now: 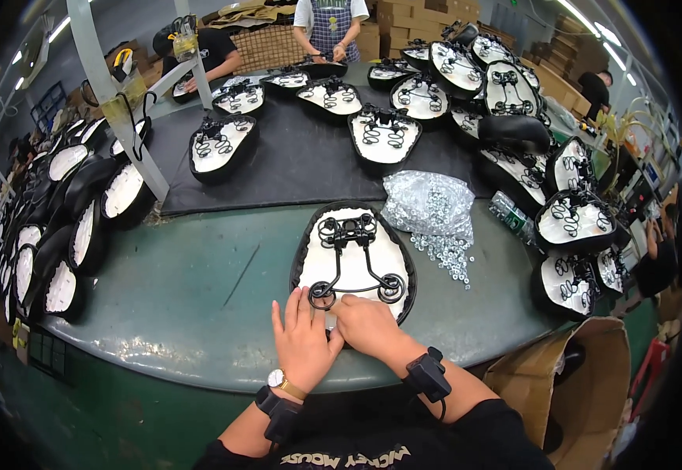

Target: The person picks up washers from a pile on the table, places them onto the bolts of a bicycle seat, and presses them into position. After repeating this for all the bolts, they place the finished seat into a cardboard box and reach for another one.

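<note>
An upturned bicycle saddle (316,262) lies in front of me, its white underside facing up inside a black rim. A black wire spring frame (354,229) sits on it, with coils at both ends. My left hand (303,338) rests on the saddle's near left edge, fingers stretched out, fingertips beside the near left coil (323,295). Right beside it, my right hand (372,324) is closed, fingers curled and pinched by the same coil. What those fingers hold, if anything, is hidden. The two hands touch near the thumbs.
Loose metal nuts (452,257) spill from a clear plastic bag (428,200) to the saddle's right. More upturned saddles (385,135) stand on the black mat and pile up at right and left. A metal post (106,86) rises at left. An open cardboard box (525,376) stands near right. Other people work beyond.
</note>
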A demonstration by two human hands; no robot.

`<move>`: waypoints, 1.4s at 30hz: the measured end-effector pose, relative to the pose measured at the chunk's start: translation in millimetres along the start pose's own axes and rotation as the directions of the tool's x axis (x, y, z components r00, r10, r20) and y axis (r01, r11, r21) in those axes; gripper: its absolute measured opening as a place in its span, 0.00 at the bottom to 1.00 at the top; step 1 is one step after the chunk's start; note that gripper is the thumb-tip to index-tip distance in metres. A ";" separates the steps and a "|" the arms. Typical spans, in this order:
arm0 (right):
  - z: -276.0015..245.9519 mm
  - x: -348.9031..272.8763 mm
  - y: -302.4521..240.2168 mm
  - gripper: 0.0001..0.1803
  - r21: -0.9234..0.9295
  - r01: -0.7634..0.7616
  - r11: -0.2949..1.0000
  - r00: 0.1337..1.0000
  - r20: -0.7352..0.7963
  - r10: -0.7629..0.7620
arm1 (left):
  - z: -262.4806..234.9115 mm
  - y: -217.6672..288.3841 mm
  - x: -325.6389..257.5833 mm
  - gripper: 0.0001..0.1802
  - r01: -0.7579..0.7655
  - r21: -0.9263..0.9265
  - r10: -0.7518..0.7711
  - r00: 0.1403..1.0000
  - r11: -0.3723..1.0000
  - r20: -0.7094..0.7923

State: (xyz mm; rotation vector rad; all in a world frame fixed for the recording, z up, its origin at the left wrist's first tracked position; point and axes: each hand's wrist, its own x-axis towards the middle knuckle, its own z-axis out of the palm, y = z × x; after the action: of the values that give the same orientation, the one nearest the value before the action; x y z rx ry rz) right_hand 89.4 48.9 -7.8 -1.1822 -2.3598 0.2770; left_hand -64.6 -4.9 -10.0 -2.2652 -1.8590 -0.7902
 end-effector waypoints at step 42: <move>-93.8 -150.3 36.7 0.53 0.910 -0.164 0.382 0.762 -0.128 0.635 | -36.4 12.0 23.6 0.29 0.441 -0.815 0.088 0.859 0.376 0.505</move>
State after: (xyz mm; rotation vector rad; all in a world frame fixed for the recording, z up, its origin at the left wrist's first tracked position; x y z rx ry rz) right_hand 238.9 -51.6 9.6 -1.0840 -1.0998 1.0892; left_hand -62.3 -1.4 34.8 -3.1400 -2.2392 -1.8735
